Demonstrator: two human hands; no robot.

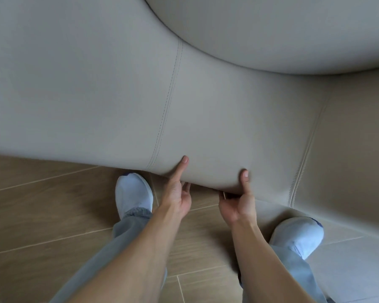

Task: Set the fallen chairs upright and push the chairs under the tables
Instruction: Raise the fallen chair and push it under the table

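Observation:
A large beige upholstered chair (206,110) with stitched seams fills most of the head view, very close to the camera. Its padded backrest edge runs across the middle, and the rounded seat cushion (282,29) shows at the top right. My left hand (178,191) grips the lower edge of the backrest, thumb on the near face and fingers tucked behind it. My right hand (239,200) grips the same edge a little to the right, thumb up on the upholstery and fingers hidden behind. No table is in view.
Below the chair lies a wood-look tile floor (42,204). My two feet in pale shoes stand on it, the left foot (134,193) just under the chair edge, the right foot (298,235) beside the chair's right side. Grey trouser legs frame my forearms.

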